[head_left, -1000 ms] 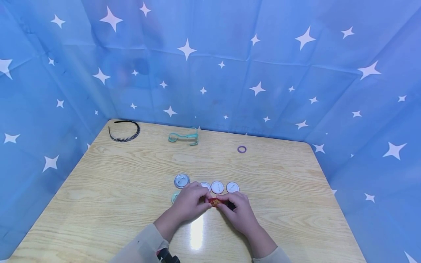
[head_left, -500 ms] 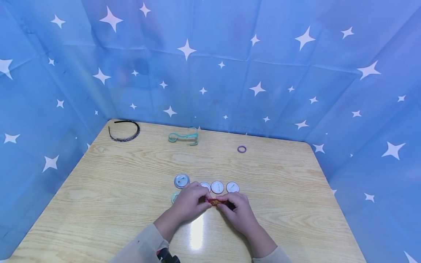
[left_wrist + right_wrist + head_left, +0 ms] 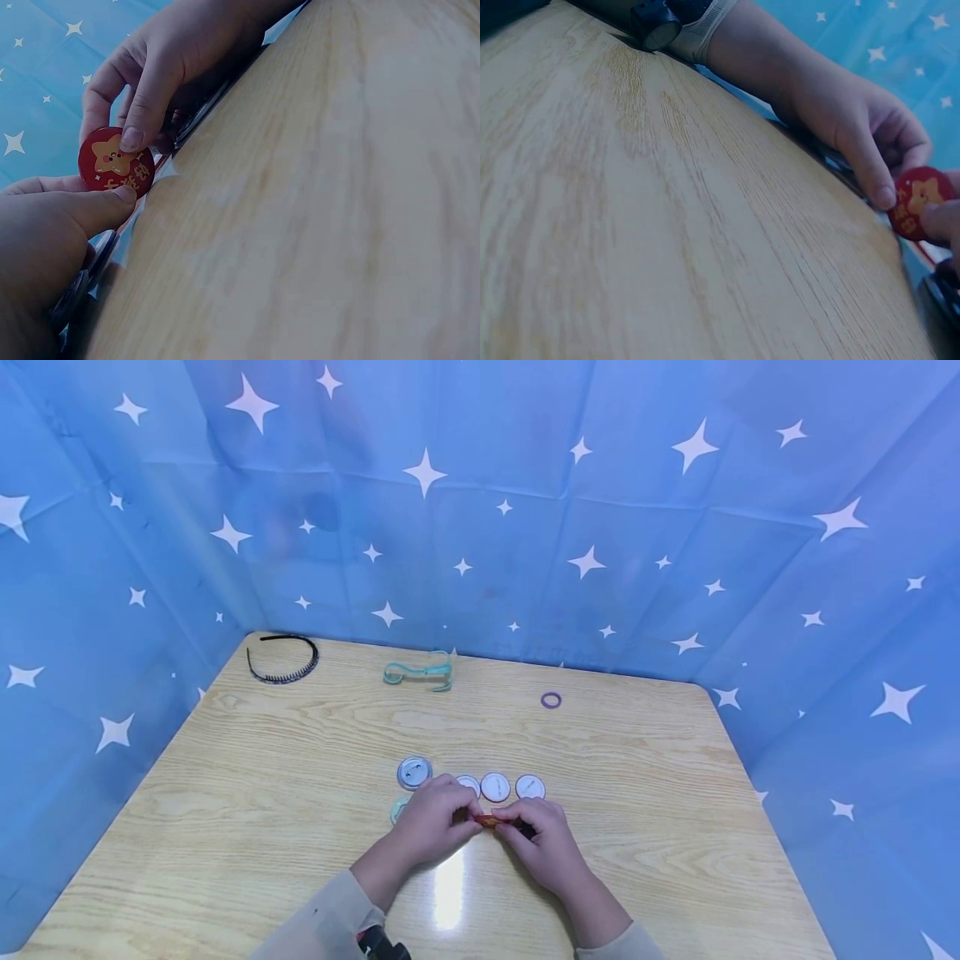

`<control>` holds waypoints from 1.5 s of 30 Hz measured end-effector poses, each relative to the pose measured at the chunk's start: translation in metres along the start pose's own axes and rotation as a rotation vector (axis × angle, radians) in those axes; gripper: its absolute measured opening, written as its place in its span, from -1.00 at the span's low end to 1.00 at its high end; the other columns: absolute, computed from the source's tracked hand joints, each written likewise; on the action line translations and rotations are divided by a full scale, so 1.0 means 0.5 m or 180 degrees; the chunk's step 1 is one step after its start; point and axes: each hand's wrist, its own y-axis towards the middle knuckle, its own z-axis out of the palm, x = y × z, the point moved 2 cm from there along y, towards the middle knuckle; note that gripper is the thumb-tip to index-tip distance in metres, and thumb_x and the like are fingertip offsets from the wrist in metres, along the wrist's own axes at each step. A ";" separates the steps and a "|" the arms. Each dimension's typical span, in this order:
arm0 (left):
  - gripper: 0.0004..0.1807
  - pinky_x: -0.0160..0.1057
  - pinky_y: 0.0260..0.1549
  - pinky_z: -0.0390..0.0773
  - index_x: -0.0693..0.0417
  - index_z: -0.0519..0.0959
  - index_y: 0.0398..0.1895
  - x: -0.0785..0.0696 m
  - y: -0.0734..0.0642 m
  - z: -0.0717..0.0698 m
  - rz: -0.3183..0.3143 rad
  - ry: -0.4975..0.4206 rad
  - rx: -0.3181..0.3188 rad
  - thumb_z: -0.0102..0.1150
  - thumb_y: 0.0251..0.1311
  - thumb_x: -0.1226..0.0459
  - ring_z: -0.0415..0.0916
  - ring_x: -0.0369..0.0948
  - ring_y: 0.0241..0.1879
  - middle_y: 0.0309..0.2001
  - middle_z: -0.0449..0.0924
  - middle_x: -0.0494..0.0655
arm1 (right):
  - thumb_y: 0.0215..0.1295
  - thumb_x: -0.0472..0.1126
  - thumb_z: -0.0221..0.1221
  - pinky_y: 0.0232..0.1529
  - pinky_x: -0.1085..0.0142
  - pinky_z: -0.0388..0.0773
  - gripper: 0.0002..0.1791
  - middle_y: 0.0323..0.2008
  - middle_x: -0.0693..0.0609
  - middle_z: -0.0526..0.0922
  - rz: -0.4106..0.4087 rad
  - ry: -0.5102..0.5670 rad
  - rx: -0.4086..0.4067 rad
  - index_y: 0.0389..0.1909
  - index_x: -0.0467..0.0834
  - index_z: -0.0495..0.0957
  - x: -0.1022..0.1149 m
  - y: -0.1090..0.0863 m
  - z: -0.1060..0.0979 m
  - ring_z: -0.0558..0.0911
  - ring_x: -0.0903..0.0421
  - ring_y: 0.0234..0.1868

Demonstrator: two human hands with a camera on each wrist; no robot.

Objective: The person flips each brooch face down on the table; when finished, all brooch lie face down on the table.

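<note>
Thumb and fingers of my left hand [image 3: 433,822] pinch one side of a red round pin badge [image 3: 491,821], while my right hand [image 3: 545,839] pinches the other side. In the head view the badge looks nearly edge-on. The left wrist view shows the front of the badge [image 3: 112,159], with a yellow star figure and lettering, thumbs over its edge. Just beyond the hands lie white-backed pin badges [image 3: 495,787] [image 3: 531,787], one of them [image 3: 468,783] partly hidden by the left hand. A larger silver-backed badge [image 3: 415,773] and a half-covered mint-green round piece [image 3: 398,811] sit left.
Toward the back of the wooden table [image 3: 637,752] lie a black toothed headband [image 3: 292,675], a teal hair clip [image 3: 427,672] and a purple hair tie [image 3: 551,700]. A blue star-patterned curtain [image 3: 480,510] borders the back and sides.
The red badge has tilted in the fingers, so its face shows less in the head view. Both hands keep their place, and everything on the table stays put.
</note>
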 end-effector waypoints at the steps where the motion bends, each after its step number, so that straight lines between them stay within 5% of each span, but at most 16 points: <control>1: -0.85 -0.15 -0.01 0.42 -0.35 0.71 -0.31 0.000 0.000 0.000 0.0004 0.0000 0.0000 0.56 0.21 0.12 0.43 -0.37 -0.18 -0.35 0.58 -0.62 | 0.16 -0.46 0.50 -0.30 0.42 0.49 -0.71 -0.26 0.15 0.81 -0.0025 -0.0009 -0.0008 -0.15 -0.07 0.78 0.001 0.001 0.000 0.65 0.24 -0.35; 7: -0.89 -0.16 -0.01 0.44 -0.30 0.73 -0.34 0.004 0.002 0.001 0.0105 0.0038 -0.0011 0.49 0.22 0.17 0.47 -0.35 -0.16 -0.33 0.61 -0.58 | 0.14 -0.44 0.51 -0.13 0.30 0.53 -0.71 -0.26 0.17 0.81 -0.0201 -0.0132 -0.0013 -0.20 -0.03 0.80 0.006 0.005 -0.001 0.73 0.18 -0.25; 19: -0.82 -0.21 -0.06 0.43 -0.34 0.71 -0.42 0.005 -0.001 0.004 0.0117 0.0042 -0.0131 0.48 0.11 0.24 0.44 -0.39 -0.19 -0.38 0.56 -0.61 | 0.19 -0.35 0.50 -0.05 0.14 0.50 -0.79 -0.22 0.22 0.79 -0.0034 -0.0261 0.0105 -0.23 0.02 0.82 0.002 -0.003 -0.001 0.72 0.19 -0.19; 27: -0.81 -0.24 -0.14 0.41 -0.41 0.71 -0.37 0.004 -0.004 0.001 0.0209 -0.0012 -0.0147 0.52 0.18 -0.14 0.40 -0.42 -0.25 -0.38 0.58 -0.63 | 0.17 -0.31 0.53 0.01 0.12 0.47 -0.76 -0.22 0.25 0.78 0.0076 -0.0353 0.0119 -0.25 0.11 0.83 0.003 -0.005 -0.003 0.70 0.19 -0.17; 37: -0.74 -0.24 -0.14 0.39 -0.46 0.77 -0.25 0.005 -0.003 -0.001 0.0142 -0.0015 0.0062 0.49 0.14 -0.26 0.37 -0.42 -0.20 -0.29 0.61 -0.68 | 0.02 -0.43 0.51 0.02 -0.03 0.46 -0.71 -0.20 0.21 0.78 0.0102 -0.0567 0.0126 -0.31 0.03 0.83 0.006 -0.006 -0.002 0.70 0.13 -0.11; 45: -0.69 -0.23 -0.12 0.36 -0.45 0.77 -0.21 0.006 -0.004 0.000 0.0112 -0.0005 0.0114 0.56 0.05 -0.24 0.35 -0.40 -0.21 -0.29 0.61 -0.66 | -0.03 -0.29 0.59 0.01 0.04 0.46 -0.74 -0.22 0.25 0.76 0.0117 -0.0592 0.0213 -0.33 0.07 0.83 0.002 -0.008 -0.002 0.68 0.20 -0.14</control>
